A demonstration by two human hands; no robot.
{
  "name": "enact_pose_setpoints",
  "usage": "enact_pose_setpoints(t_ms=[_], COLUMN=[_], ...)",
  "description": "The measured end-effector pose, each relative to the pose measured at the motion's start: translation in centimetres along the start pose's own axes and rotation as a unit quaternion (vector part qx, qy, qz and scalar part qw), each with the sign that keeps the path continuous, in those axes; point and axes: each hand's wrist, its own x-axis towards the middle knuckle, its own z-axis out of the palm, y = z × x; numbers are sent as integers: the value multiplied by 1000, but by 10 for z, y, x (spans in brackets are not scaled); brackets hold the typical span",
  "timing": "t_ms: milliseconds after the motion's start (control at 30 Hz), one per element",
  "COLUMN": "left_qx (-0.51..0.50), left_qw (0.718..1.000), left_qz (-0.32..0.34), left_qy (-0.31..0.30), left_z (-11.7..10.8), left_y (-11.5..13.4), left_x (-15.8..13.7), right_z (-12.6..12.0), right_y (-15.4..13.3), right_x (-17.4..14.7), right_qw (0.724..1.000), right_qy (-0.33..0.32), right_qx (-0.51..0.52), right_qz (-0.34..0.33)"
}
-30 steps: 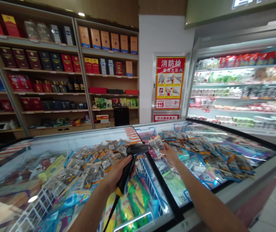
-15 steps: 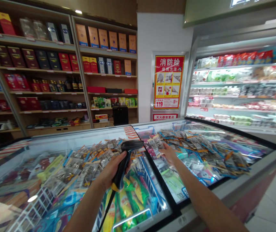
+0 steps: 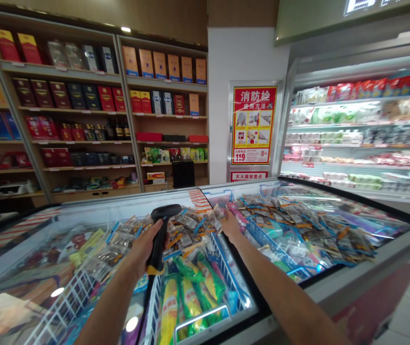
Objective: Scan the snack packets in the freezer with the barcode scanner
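Note:
My left hand (image 3: 146, 245) is wrapped round the grip of a black and yellow barcode scanner (image 3: 159, 239), its head tilted up and its cord hanging down. Between the fingers of my right hand (image 3: 231, 224) is a small clear packet (image 3: 216, 218), partly hidden by the fingers. That hand is above the dark divider between the two glass lids of a chest freezer (image 3: 239, 287). Left of the divider lies a spread of small packets (image 3: 187, 227) on the glass. A larger heap of similar packets (image 3: 298, 213) covers the right lid.
Under the glass, yellow and green wrapped packs (image 3: 190, 297) sit in a white wire basket (image 3: 59, 306). Shelves of boxes (image 3: 162, 115) stand behind on the left. A red and yellow poster (image 3: 252, 124) hangs on the wall. A lit chiller (image 3: 356, 139) stands at the right.
My right hand has moved left with the packet, from over the right lid to the divider. The scanner in my left hand has shifted left, away from the packet.

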Motion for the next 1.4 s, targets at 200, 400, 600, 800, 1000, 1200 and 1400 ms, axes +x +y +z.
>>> enact_pose_setpoints(t_ms=[200,400,600,800,1000,1200,1400], left_qx=[9,7,23,35,46,32,20], left_qw=[1000,999,1000,999,997,997,995], left_qz=[-2,-1,-9,-10,-4,-22,-31], left_qy=[-1,-31,-18,-22,-61,-71,-96], left_z=[4,5,6,13,35,60,71], left_y=[-3,-9,-8,-4,-10,-18,-17], left_x=[-3,4,6,6,15,16,21], right_z=[17,51,79,50,-44,-91,-106], right_y=[-16,-30,-31,-23,12,42,41], right_x=[0,7,22,33,52,51,48], right_qw=[998,995,996,977,933,888,874], right_qy=[-7,-10,-37,18,117,25,49], right_qx=[-62,-72,-68,-208,-336,-457,-475], right_qz=[-22,-70,-33,-53,-58,-49,-88])
